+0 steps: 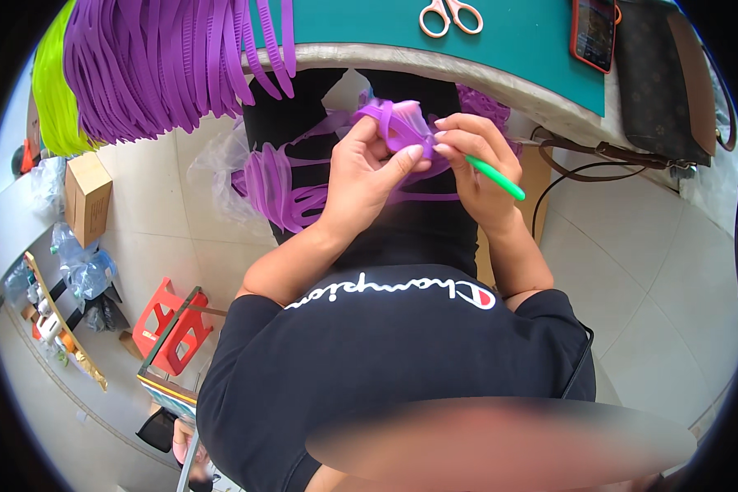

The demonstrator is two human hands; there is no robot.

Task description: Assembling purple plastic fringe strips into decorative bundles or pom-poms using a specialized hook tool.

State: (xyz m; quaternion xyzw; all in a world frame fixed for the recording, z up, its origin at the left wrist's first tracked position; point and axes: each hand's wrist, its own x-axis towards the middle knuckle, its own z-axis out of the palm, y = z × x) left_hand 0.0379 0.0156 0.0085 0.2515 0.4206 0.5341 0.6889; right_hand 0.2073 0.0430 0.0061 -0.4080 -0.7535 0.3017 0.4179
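Over my lap, my left hand (367, 168) pinches a purple strapped piece (402, 123) with a pale, see-through part; it looks like swim goggles, though the details are small. My right hand (482, 168) is closed around a slim green stick-like tool (496, 178), its rounded end pointing down and right. The fingertips of that hand meet the piece at its right side, where the tool's tip is hidden. Beneath my hands, a bundle of loose purple straps (283, 193) lies across my lap, partly in a clear plastic bag (221, 164).
Many purple ridged straps (156, 66) and lime green ones (53, 90) hang over the table's left edge. On the green mat (353, 20) lie scissors (449, 16) and a phone (592, 34). A brown bag (664, 82) sits right; a carton (88, 197) and red stool (172, 328) stand left.
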